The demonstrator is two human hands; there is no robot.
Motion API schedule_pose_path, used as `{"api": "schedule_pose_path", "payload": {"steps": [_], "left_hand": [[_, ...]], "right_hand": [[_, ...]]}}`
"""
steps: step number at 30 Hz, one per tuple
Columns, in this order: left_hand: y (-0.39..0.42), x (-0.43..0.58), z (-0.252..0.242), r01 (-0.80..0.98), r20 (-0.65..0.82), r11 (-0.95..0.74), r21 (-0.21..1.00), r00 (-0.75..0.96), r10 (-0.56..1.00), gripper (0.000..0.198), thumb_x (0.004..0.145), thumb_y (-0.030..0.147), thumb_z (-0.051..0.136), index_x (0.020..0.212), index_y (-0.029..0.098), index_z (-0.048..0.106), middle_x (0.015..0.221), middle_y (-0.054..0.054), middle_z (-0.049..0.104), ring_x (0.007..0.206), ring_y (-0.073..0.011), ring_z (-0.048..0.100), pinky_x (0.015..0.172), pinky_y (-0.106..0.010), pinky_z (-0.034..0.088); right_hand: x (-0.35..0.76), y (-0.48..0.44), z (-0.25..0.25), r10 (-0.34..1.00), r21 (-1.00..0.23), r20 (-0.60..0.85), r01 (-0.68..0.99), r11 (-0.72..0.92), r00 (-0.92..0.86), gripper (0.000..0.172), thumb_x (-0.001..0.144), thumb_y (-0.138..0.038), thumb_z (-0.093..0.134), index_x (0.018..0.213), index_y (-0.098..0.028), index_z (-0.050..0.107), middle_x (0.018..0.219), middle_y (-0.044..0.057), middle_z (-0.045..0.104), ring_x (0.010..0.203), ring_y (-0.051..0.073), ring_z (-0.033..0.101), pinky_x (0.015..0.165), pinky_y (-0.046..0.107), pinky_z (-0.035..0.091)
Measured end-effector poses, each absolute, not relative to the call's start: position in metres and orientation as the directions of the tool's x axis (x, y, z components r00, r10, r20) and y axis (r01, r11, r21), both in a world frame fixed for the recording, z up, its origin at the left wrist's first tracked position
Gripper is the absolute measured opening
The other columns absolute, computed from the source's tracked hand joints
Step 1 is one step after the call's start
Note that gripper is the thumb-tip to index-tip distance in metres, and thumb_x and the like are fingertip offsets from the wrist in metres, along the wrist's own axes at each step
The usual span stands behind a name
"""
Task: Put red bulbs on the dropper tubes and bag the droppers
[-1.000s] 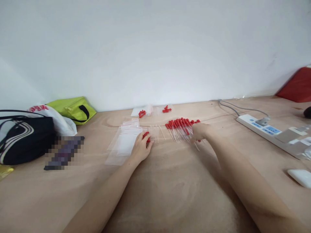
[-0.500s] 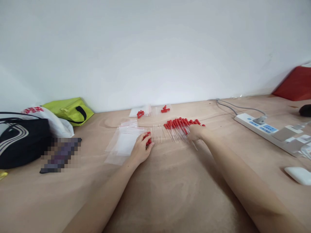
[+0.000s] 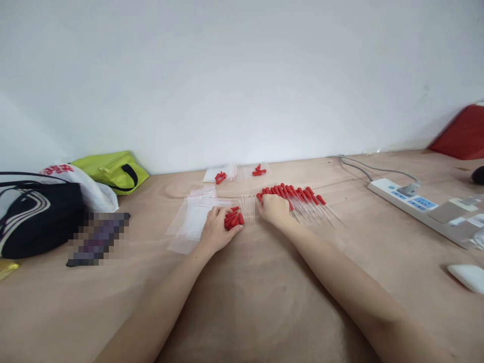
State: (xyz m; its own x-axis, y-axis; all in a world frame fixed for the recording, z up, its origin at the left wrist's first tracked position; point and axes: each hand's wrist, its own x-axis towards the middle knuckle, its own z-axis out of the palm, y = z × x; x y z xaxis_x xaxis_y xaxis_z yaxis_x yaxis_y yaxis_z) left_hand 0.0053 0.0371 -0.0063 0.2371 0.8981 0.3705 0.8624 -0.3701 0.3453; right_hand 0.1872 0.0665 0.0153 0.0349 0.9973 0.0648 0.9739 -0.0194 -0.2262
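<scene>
My left hand (image 3: 217, 231) rests on the table, curved around the left side of a pile of small red rubber bulbs (image 3: 235, 220). Its thumb and fingers are apart, touching the pile's edge. Just to the right lie several thin clear glass tubes (image 3: 247, 207) side by side. My right hand (image 3: 275, 207) is closed at the left end of a slanted row of droppers (image 3: 298, 196) with red bulbs and clear stems, close to the tubes. Its fingertips are hidden, so what they hold cannot be made out.
Clear zip bags (image 3: 194, 218) lie left of my left hand. Two small groups of red bulbs (image 3: 220, 177) rest on bags near the wall. Dark and lime-green bags (image 3: 109, 169) stand left. A white power strip (image 3: 401, 196) with plugs and a white case (image 3: 469, 276) are right.
My right hand has moved left from the right part of the dropper row to its left end, uncovering stems there. My left hand stays by the bulbs, more of which now show.
</scene>
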Motion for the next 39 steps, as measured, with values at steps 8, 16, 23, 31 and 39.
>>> {"api": "schedule_pose_path", "payload": {"steps": [8,16,23,31,39], "left_hand": [[0.044,-0.001,-0.011,0.796,0.411,-0.445,0.411,0.274,0.87,0.019,0.072,0.024,0.063,0.089,0.018,0.056,0.09,-0.003,0.054,0.084,-0.0181,0.055,0.077,-0.032,0.045],[0.047,0.0,-0.016,0.754,0.478,-0.458,0.471,0.218,0.851,0.012,0.079,0.024,0.053,0.082,0.018,0.063,0.084,-0.003,0.062,0.078,-0.0166,0.059,0.068,-0.029,0.047],[0.044,0.002,-0.014,0.744,0.67,-0.589,0.316,0.264,0.694,0.012,0.082,0.022,0.048,0.079,0.018,0.059,0.081,-0.004,0.064,0.08,-0.0188,0.055,0.075,-0.035,0.044],[0.032,0.014,-0.019,0.615,0.588,-0.714,0.335,0.455,0.669,0.019,0.088,0.026,0.042,0.101,0.016,0.051,0.088,-0.007,0.061,0.084,-0.0178,0.057,0.073,-0.032,0.048],[0.024,0.021,-0.018,0.556,0.547,-0.757,0.342,0.538,0.642,0.024,0.09,0.022,0.035,0.106,0.018,0.053,0.09,-0.007,0.056,0.085,-0.0156,0.055,0.074,-0.029,0.048]], "right_hand": [[0.17,0.085,0.008,0.997,-0.252,-0.016,0.964,-0.08,0.078,0.026,0.077,-0.009,0.042,0.09,-0.009,0.064,0.091,0.019,0.065,0.084,0.023,0.063,0.065,0.03,0.044],[0.178,0.068,0.005,0.988,-0.238,0.141,0.971,-0.025,0.06,0.027,0.083,-0.014,0.034,0.097,-0.005,0.054,0.092,0.019,0.062,0.082,0.024,0.06,0.062,0.029,0.041],[0.232,0.031,-0.03,0.849,-0.291,0.445,0.85,0.439,-0.286,0.019,0.078,-0.005,0.031,0.084,-0.015,0.046,0.079,0.007,0.059,0.072,0.017,0.053,0.077,0.033,0.034],[0.247,0.017,-0.037,0.71,-0.272,0.619,0.756,0.595,-0.336,0.048,0.066,0.004,0.033,0.106,-0.016,0.049,0.085,0.006,0.06,0.077,0.016,0.053,0.08,0.034,0.03],[0.232,0.008,-0.032,0.67,-0.218,0.619,0.731,0.647,-0.409,0.039,0.07,0.001,0.036,0.1,-0.017,0.054,0.092,0.006,0.06,0.085,0.015,0.053,0.088,0.037,0.023]]}}
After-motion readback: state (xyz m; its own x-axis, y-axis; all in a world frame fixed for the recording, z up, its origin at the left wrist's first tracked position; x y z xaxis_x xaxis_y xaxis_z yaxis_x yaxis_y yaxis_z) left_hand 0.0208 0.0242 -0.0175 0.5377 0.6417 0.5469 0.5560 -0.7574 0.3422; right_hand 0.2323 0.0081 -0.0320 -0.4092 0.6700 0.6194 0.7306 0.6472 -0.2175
